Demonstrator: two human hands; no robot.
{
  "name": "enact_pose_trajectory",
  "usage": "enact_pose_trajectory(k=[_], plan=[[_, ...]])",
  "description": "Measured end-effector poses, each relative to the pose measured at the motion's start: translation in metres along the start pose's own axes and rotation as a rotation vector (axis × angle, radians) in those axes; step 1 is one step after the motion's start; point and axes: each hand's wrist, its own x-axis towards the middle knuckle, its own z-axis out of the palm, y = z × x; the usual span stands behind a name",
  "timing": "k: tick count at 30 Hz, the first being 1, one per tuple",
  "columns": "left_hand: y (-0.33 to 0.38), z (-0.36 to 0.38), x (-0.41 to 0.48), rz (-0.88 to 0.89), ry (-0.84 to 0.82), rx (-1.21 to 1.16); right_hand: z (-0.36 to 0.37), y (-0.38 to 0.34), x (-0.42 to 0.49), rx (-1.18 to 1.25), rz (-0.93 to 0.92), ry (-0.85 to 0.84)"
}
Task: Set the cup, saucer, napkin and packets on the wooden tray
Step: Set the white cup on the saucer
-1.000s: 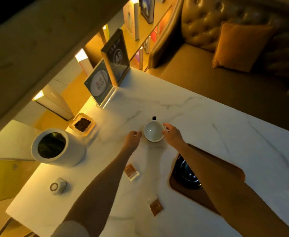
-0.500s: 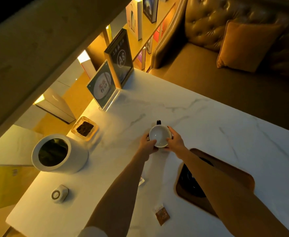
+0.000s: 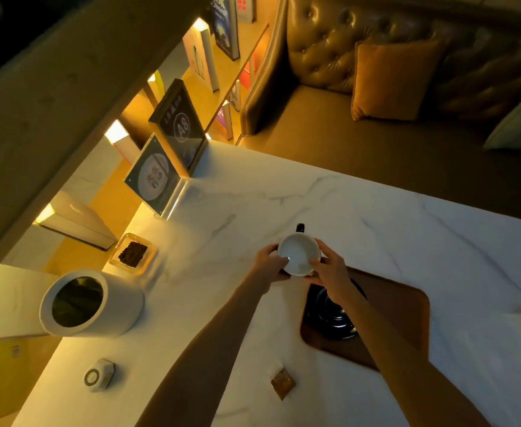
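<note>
A cup (image 3: pixel 298 253), white inside with a dark handle at its far side, is held between both hands above the marble table (image 3: pixel 407 248). My left hand (image 3: pixel 268 265) grips its left wall and my right hand (image 3: pixel 330 268) grips its right wall. Just to the right lies the wooden tray (image 3: pixel 404 315) with a dark saucer (image 3: pixel 330 318) at its left end, partly hidden by my right forearm. One brown packet (image 3: pixel 282 382) lies on the table between my forearms. I see no napkin.
A white cylinder pot (image 3: pixel 89 303) lies at the left, with a small square dish (image 3: pixel 132 253) behind it and a small white puck (image 3: pixel 98 375) near the front edge. Two standing signs (image 3: pixel 166 161) line the table's far left edge. A leather sofa with cushions sits beyond.
Both hands closed onto the cup, which was only flanked a second ago. The cup has shifted slightly right toward the tray. The second packet is now hidden by my left arm.
</note>
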Motion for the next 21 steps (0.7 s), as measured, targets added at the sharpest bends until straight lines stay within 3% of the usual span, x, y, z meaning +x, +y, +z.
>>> enact_pose_trajectory(k=[8, 21], plan=[[-0.035, 0.078, -0.035, -0.044, -0.15, 0.061, -0.089, 0.033, -0.046, 0.198, 0.12, 0.096], [-0.087, 0.092, -0.047, -0.142, -0.1, 0.104, -0.106, 0.076, -0.071, 0.217, 0.166, 0.111]])
